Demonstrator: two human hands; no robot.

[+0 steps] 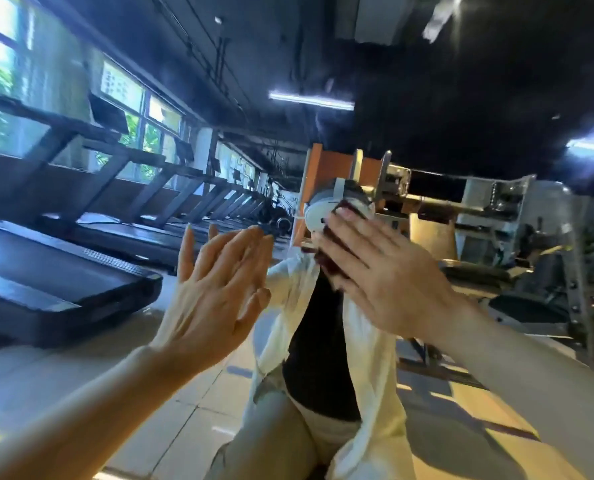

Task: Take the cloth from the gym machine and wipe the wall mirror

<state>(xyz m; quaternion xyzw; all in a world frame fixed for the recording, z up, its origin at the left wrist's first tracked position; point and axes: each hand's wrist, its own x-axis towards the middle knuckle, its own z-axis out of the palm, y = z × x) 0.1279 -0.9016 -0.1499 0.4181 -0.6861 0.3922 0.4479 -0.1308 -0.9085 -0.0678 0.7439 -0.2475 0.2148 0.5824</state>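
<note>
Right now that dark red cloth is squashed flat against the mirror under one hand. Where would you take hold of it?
The right hand presses the cloth flat on the mirror with straight fingers. Only its left edge shows past the fingertips, so I would probably pinch that edge, coming from the left, where the open left hand is.

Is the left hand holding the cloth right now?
No: the left hand is open and empty; the right hand presses the dark cloth against the mirror.

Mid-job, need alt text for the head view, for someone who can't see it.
The right hand presses a dark red cloth flat against the wall mirror. The left hand is raised open beside it, and the glass reflects the person and treadmills.
</note>
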